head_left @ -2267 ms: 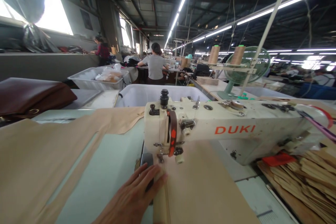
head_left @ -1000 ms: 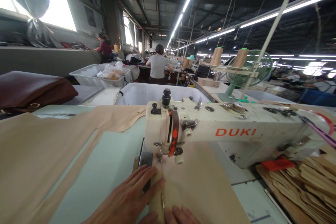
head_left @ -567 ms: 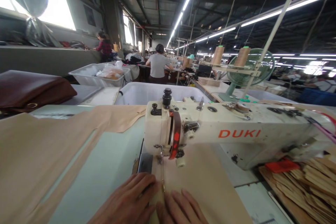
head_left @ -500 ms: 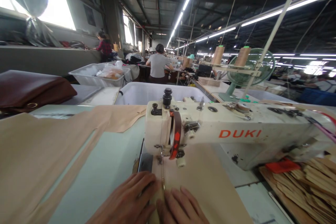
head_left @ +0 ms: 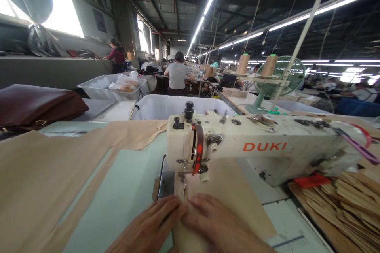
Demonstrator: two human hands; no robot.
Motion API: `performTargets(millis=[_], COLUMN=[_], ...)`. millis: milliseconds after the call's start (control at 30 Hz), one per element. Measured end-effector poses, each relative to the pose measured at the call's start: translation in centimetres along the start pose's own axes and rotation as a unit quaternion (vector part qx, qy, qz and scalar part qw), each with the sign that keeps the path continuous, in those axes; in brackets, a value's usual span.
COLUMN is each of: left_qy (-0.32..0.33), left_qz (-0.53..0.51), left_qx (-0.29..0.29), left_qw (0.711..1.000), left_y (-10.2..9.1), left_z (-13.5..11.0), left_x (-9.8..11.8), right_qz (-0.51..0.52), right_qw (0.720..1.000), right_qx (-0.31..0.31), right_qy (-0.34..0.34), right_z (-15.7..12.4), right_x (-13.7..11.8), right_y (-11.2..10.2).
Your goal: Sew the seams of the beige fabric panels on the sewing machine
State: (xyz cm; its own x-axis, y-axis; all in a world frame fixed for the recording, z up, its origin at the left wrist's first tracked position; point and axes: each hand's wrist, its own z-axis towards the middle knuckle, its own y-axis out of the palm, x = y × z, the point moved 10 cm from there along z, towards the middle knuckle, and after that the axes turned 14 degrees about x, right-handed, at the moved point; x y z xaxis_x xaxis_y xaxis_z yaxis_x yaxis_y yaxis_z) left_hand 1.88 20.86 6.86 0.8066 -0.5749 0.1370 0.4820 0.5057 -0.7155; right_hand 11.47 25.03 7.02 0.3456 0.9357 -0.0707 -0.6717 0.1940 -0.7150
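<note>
The left hand and the right hand lie palm down, close together, on a tan sheet, their fingers held together and tips bent onto it; whether they pinch a fold cannot be told. The sheet runs from beneath both hands forward under the machine. Its presser foot stands just beyond the fingertips, and its head blocks the way straight ahead, hiding part of the white tub behind it. The machine's arm reaches off to the right over the sheet. Just ahead of the left fingers is a dark plate; farther left, a larger tan piece spreads across the table, with a brown bag beyond. Well right of the right hand lie stacked tan pieces, a red tray at their far edge. Farther ahead, past the machine, stand two spools and a green fan to the right, and a person in grey near the middle.
</note>
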Motion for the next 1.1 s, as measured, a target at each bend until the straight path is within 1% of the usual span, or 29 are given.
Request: performTargets(millis=[67, 133, 267, 333, 433, 500, 600, 700, 800, 900, 1000, 1100], left_qy=[0.005, 0.002, -0.018, -0.029, -0.069, -0.096, -0.112, -0.101, -0.099, -0.102, -0.098, -0.082], left_qz=[-0.008, -0.006, 0.011, 0.001, -0.018, -0.023, -0.022, -0.021, 0.001, 0.017, 0.016, 0.021], left_qx=[-0.014, -0.035, -0.103, -0.131, -0.162, -0.173, -0.175, -0.175, -0.171, -0.179, -0.167, -0.128], left_qw=[1.000, 0.999, 0.994, 0.991, 0.984, 0.980, 0.978, 0.979, 0.980, 0.978, 0.981, 0.988], left_y=[-0.3, -0.2, 1.5, 2.4, 3.3, 3.4, 3.4, 3.5, 3.6, 3.8, 3.6, 2.9], left_z=[0.4, 0.3, -1.0, -1.6, -1.6, -1.4, -1.0, -1.1, -1.2, -1.6, -2.2, -3.0], left_x=[0.6, 0.8, 0.2, 0.0, -0.1, 0.1, 0.5, 1.0, 0.9, 0.7, 0.6, 0.6], right_qz=[0.075, 0.101, 0.129, 0.125, 0.094, 0.077, 0.060, 0.041, 0.015, 0.000, 0.006, 0.028], right_qw=[0.994, 0.984, 0.972, 0.966, 0.956, 0.950, 0.946, 0.939, 0.934, 0.932, 0.938, 0.951], right_qx=[-0.040, -0.063, -0.114, -0.107, -0.085, -0.078, -0.082, -0.091, -0.085, -0.076, -0.073, -0.071], right_qy=[0.070, 0.131, 0.160, 0.201, 0.264, 0.292, 0.309, 0.328, 0.347, 0.354, 0.339, 0.298], right_z=[1.1, 1.9, 2.4, 2.2, 1.7, 1.5, 1.5, 1.6, 2.2, 3.2, 3.2, 1.3], right_x=[1.2, 2.5, 3.7, 5.0, 6.8, 7.3, 7.3, 7.6, 8.7, 9.8, 9.7, 7.7], right_y=[-0.2, 0.7, 4.0, 4.6, 4.4, 4.3, 4.8, 5.5, 6.2, 6.4, 5.8, 4.1])
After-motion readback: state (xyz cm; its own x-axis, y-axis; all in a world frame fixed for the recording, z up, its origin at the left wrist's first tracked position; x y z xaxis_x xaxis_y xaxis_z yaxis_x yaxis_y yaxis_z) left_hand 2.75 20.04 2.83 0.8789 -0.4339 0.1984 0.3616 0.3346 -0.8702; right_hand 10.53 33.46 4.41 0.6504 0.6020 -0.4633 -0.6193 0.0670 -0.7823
